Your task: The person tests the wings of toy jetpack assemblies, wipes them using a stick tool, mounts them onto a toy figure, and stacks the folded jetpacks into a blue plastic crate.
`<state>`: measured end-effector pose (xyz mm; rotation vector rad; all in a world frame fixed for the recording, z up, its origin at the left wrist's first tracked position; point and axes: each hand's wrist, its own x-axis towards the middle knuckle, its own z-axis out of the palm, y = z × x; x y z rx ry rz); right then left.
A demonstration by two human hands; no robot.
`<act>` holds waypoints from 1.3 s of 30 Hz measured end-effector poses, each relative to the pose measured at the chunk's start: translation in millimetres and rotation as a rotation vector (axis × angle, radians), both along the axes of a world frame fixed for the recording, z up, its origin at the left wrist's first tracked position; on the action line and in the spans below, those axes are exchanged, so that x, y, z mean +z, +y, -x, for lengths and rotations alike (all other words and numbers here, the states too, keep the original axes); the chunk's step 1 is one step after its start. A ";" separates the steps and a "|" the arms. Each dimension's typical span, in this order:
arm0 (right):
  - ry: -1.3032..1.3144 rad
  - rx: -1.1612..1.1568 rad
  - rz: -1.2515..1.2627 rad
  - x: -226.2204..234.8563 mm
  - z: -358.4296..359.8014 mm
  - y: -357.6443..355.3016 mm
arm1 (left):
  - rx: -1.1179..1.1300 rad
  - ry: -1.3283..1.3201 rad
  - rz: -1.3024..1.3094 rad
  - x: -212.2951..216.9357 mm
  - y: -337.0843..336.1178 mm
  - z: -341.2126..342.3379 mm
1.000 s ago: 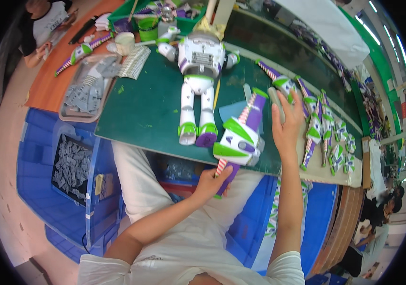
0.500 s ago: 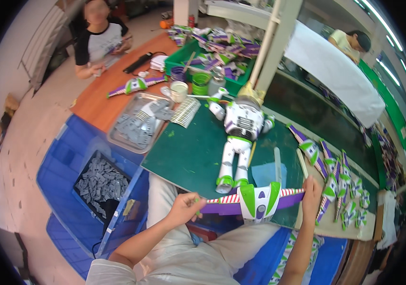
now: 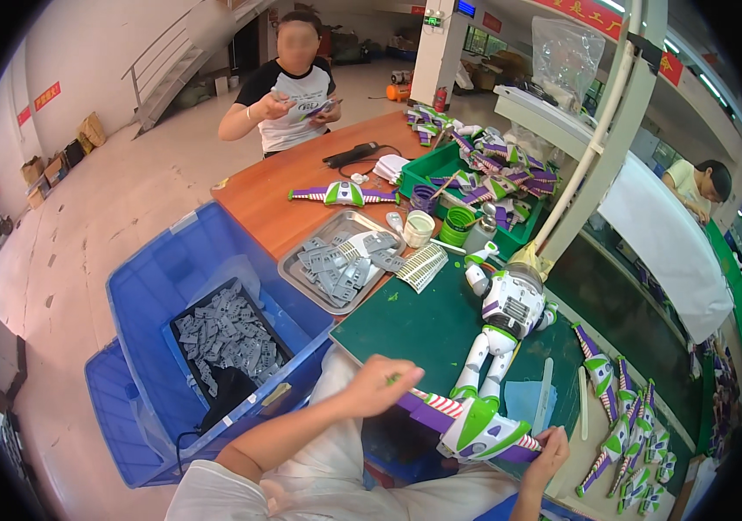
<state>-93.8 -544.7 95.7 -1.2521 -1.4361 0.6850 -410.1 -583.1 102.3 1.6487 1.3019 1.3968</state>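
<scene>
My left hand (image 3: 379, 386) is closed on the left tip of a toy wing pack (image 3: 482, 427), white, green and purple with red-striped wings. The fingers of my right hand (image 3: 550, 453) pinch its other tip. The piece is held over my lap at the green tabletop's front edge, slanting down to the right. Just behind it lies a white and green toy spaceman figure (image 3: 510, 304), its lower legs hidden by the pack. To its right are a light blue sheet (image 3: 520, 401) and a pale flat stick (image 3: 545, 389).
Left of my legs stands a blue bin (image 3: 141, 286) of grey parts. A metal tray (image 3: 323, 300) of grey pieces, paint pots and a green crate (image 3: 427, 165) of wing packs sit further back. More packs (image 3: 618, 438) lie right. A co-worker (image 3: 297, 104) stands behind the orange table.
My view has swung left and up, so the bench appears further right. The wing pack has gone from nearly level to slanting down rightward, still held at both tips.
</scene>
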 end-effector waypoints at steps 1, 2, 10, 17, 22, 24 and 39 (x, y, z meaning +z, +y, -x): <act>-0.122 0.005 0.048 1.6 -14.5 0.0 | -0.012 -0.036 0.013 5.3 -3.6 8.2; -0.118 0.010 0.040 9.2 -11.6 0.3 | -0.026 -0.070 0.032 7.7 -4.2 15.8; -0.558 0.951 0.231 88.1 57.1 -38.4 | -0.242 0.176 -0.094 28.8 -12.3 -4.2; 0.169 0.563 0.675 35.0 75.4 -61.5 | -0.584 -0.708 0.231 -28.1 -23.9 -55.8; 0.131 0.591 0.488 24.2 77.5 -70.0 | -0.649 -0.825 0.269 -46.9 -31.7 -64.9; -0.069 0.492 0.514 9.4 66.7 -66.2 | -0.560 -0.912 0.200 -45.3 -29.6 -62.9; -0.108 0.541 0.254 -43.2 115.4 -89.4 | -0.378 -1.180 0.527 -128.4 -42.1 -44.2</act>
